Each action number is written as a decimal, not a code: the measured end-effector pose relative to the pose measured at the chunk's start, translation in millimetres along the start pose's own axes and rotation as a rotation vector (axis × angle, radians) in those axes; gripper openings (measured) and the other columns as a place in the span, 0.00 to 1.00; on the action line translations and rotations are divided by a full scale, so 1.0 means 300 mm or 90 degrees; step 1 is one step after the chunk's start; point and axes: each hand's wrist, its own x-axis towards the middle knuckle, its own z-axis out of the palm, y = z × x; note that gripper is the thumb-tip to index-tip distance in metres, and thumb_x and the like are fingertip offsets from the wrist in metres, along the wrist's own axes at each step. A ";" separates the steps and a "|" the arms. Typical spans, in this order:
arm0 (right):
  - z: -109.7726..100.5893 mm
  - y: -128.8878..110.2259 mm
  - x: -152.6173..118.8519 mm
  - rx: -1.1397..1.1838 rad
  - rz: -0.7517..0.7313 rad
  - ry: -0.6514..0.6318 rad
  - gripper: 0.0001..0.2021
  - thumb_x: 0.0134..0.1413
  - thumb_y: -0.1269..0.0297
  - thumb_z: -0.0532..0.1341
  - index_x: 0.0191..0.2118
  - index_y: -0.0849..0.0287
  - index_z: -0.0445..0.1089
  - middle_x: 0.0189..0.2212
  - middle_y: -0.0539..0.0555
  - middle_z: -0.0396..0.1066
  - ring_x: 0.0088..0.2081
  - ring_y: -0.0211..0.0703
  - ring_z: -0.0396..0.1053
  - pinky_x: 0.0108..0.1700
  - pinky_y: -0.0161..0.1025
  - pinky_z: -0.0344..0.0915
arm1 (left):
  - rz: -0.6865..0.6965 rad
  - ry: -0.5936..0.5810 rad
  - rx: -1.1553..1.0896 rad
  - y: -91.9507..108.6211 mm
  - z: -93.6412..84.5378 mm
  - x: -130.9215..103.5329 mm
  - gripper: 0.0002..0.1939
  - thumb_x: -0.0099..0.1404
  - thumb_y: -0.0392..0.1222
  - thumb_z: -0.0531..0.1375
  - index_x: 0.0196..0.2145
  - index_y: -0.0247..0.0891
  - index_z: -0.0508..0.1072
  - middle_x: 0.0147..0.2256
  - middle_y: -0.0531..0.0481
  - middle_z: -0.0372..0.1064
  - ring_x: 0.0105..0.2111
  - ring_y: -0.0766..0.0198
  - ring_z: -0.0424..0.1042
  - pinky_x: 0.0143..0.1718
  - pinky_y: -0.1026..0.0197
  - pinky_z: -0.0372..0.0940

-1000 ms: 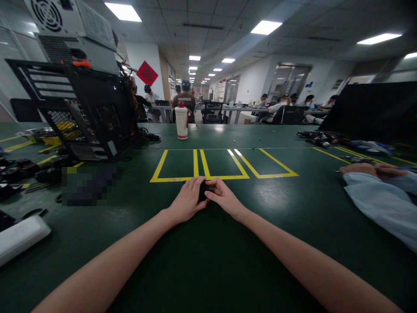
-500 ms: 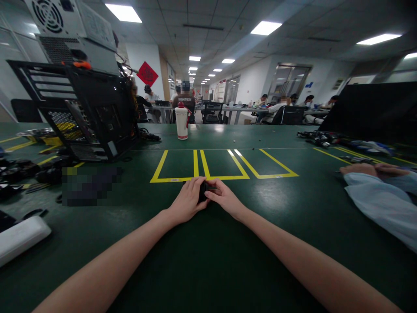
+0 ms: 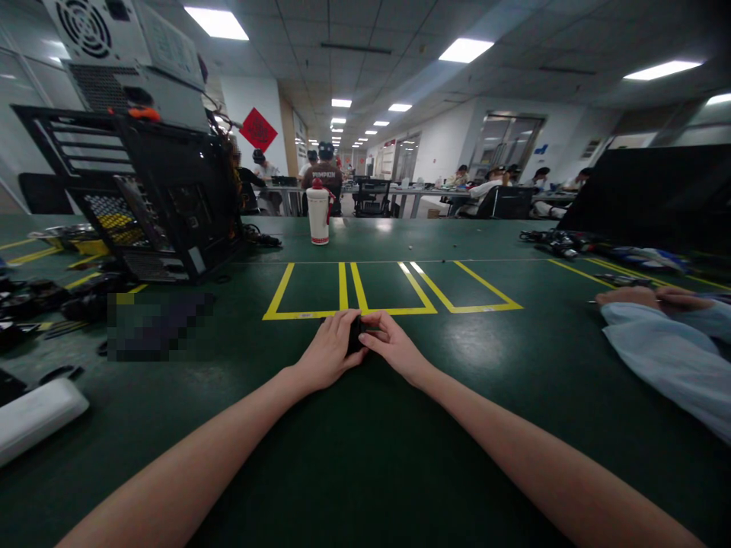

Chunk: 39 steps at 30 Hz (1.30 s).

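My left hand (image 3: 330, 351) and my right hand (image 3: 391, 346) meet at the middle of the green table (image 3: 365, 457), just in front of three yellow taped boxes (image 3: 388, 288). Both hands close around a small black object (image 3: 355, 335) held between them. Most of that object is hidden by my fingers, so I cannot tell what it is. Both forearms rest low over the table.
A black open computer case (image 3: 154, 194) stands at the left with black parts (image 3: 34, 301) scattered beside it. A white bottle (image 3: 318, 215) stands behind the boxes. A co-worker's light-sleeved arm (image 3: 668, 354) lies at the right. A white block (image 3: 37, 415) sits near left.
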 end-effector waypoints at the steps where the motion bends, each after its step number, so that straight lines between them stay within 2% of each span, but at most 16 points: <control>1: -0.001 0.000 0.001 -0.007 0.005 0.000 0.14 0.47 0.66 0.58 0.43 0.54 0.60 0.44 0.52 0.62 0.45 0.41 0.64 0.47 0.43 0.63 | -0.001 -0.001 0.000 0.000 0.000 0.000 0.27 0.58 0.42 0.55 0.52 0.39 0.48 0.50 0.43 0.53 0.50 0.53 0.57 0.50 0.47 0.55; 6: -0.005 0.001 0.003 0.012 0.022 -0.028 0.15 0.47 0.66 0.59 0.43 0.56 0.60 0.44 0.53 0.63 0.47 0.43 0.63 0.48 0.45 0.62 | -0.002 -0.011 0.000 0.002 -0.005 -0.001 0.26 0.58 0.41 0.55 0.52 0.39 0.48 0.50 0.43 0.53 0.50 0.53 0.56 0.50 0.47 0.55; 14: 0.003 -0.014 -0.007 0.012 0.009 -0.015 0.11 0.48 0.64 0.58 0.39 0.54 0.60 0.42 0.51 0.62 0.42 0.40 0.65 0.45 0.43 0.64 | 0.002 -0.006 -0.002 0.008 -0.008 0.001 0.26 0.58 0.41 0.55 0.52 0.39 0.48 0.50 0.43 0.54 0.50 0.53 0.57 0.49 0.47 0.56; 22: -0.005 0.001 0.005 0.001 0.021 -0.015 0.16 0.48 0.66 0.58 0.45 0.55 0.60 0.45 0.53 0.61 0.47 0.42 0.63 0.50 0.44 0.60 | 0.000 -0.002 0.007 0.006 -0.003 0.004 0.26 0.58 0.41 0.55 0.52 0.36 0.49 0.50 0.41 0.54 0.50 0.54 0.56 0.51 0.49 0.55; 28: -0.002 -0.002 -0.003 0.036 0.007 -0.031 0.15 0.45 0.69 0.60 0.41 0.55 0.60 0.44 0.51 0.62 0.46 0.42 0.63 0.50 0.45 0.61 | -0.004 -0.012 0.000 0.009 -0.011 0.001 0.27 0.58 0.40 0.55 0.52 0.38 0.48 0.50 0.42 0.53 0.50 0.53 0.56 0.51 0.48 0.55; 34: 0.003 -0.009 -0.007 0.018 -0.006 -0.020 0.11 0.47 0.67 0.59 0.39 0.54 0.61 0.41 0.50 0.63 0.44 0.41 0.65 0.47 0.44 0.63 | -0.003 -0.015 0.003 0.009 -0.010 0.003 0.26 0.58 0.41 0.55 0.52 0.38 0.48 0.50 0.42 0.53 0.50 0.53 0.56 0.50 0.48 0.56; 39: -0.002 -0.009 -0.004 0.006 0.001 -0.008 0.16 0.46 0.67 0.59 0.44 0.54 0.60 0.44 0.52 0.62 0.46 0.41 0.64 0.50 0.45 0.60 | -0.002 -0.007 0.000 0.004 -0.004 0.001 0.27 0.59 0.42 0.54 0.52 0.39 0.48 0.50 0.43 0.53 0.50 0.52 0.56 0.50 0.46 0.55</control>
